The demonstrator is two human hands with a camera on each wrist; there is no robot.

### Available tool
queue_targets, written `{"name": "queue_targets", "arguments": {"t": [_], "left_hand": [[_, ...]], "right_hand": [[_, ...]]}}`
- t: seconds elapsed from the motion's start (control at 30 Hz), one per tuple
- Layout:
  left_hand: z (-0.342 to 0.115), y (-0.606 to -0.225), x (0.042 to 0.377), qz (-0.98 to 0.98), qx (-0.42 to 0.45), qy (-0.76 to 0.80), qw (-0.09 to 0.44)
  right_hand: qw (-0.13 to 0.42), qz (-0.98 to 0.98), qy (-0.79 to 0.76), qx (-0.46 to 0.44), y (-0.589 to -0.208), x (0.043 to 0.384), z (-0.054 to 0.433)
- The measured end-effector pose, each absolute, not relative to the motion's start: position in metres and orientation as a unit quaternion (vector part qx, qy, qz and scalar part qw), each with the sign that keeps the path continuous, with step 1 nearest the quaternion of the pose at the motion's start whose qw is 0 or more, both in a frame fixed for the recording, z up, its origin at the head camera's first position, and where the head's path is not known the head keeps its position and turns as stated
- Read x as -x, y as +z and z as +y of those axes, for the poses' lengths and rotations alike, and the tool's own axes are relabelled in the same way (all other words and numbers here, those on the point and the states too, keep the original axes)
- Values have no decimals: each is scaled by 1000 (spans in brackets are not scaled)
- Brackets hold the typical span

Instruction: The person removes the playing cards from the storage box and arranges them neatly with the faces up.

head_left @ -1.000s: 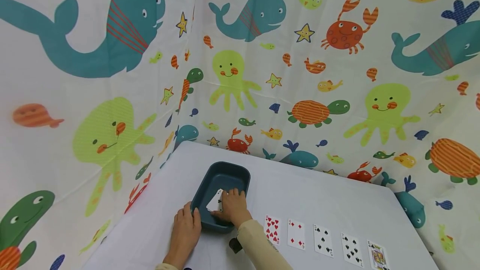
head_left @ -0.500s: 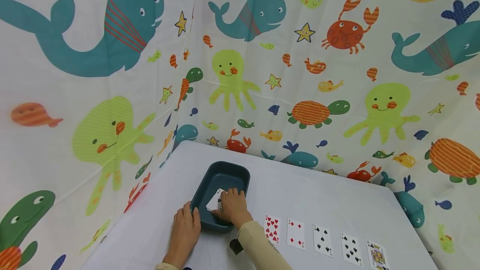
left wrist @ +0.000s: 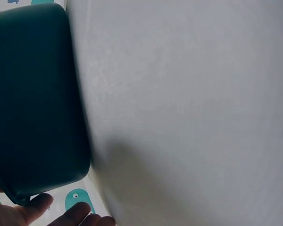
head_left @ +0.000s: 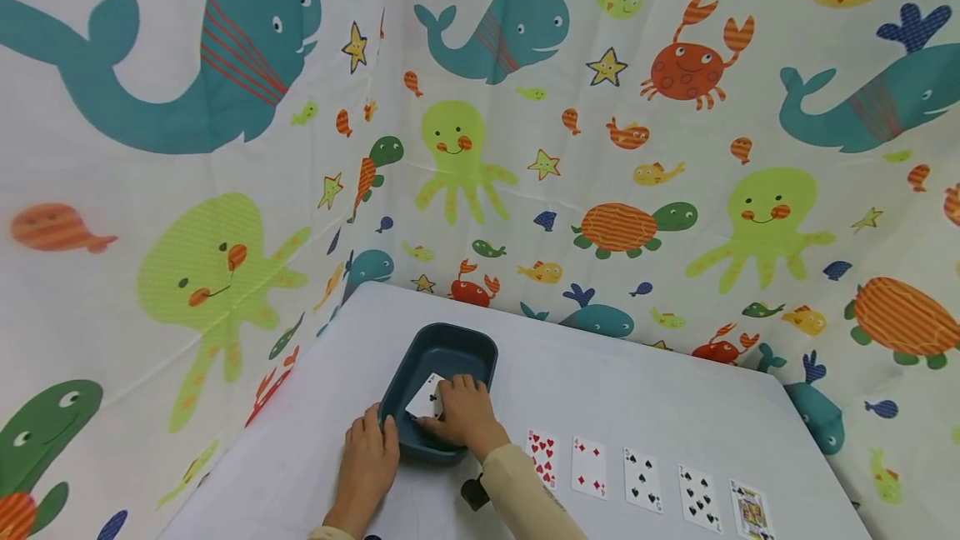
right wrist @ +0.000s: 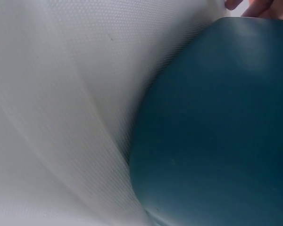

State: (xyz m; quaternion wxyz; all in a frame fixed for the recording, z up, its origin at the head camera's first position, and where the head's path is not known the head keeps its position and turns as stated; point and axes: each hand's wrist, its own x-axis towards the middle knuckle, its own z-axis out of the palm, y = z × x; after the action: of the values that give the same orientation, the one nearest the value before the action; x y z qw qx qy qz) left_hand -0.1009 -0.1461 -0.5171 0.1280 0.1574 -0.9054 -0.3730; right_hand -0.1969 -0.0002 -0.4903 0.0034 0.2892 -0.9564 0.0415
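Note:
In the head view, a dark teal tray [head_left: 438, 338] stands on the white table. My left hand [head_left: 367, 457] holds its near left rim; in the left wrist view, fingers [left wrist: 75, 214] show by the tray's corner. My right hand [head_left: 468, 413] reaches inside over the near right rim, its thumb and fingers curled at a white playing card [head_left: 424, 395] with black club marks. The hand covers part of that card, and whether more cards lie under it cannot be seen. The right wrist view shows mostly the tray's outer wall [right wrist: 212, 122].
Right of the tray, several face-up cards form a row, from a hearts card [head_left: 542, 458] through a diamonds card [head_left: 589, 467] to a king [head_left: 752, 511]. A small black object [head_left: 474, 493] lies beside the right forearm. Sea-animal printed cloth [head_left: 525, 173] hangs behind the table.
The playing card under my right hand has shifted slightly up and left in the tray, showing more of its face. Both hands stay nearly in place; the view has turned slightly.

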Motion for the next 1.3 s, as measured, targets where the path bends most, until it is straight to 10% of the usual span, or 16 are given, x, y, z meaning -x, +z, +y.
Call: {"name": "queue_targets", "arguments": {"t": [1.3], "left_hand": [[-145,-518,101,-906,-155,-369,139]], "right_hand": [[25,-945,154,-289,-454,182,49]]}}
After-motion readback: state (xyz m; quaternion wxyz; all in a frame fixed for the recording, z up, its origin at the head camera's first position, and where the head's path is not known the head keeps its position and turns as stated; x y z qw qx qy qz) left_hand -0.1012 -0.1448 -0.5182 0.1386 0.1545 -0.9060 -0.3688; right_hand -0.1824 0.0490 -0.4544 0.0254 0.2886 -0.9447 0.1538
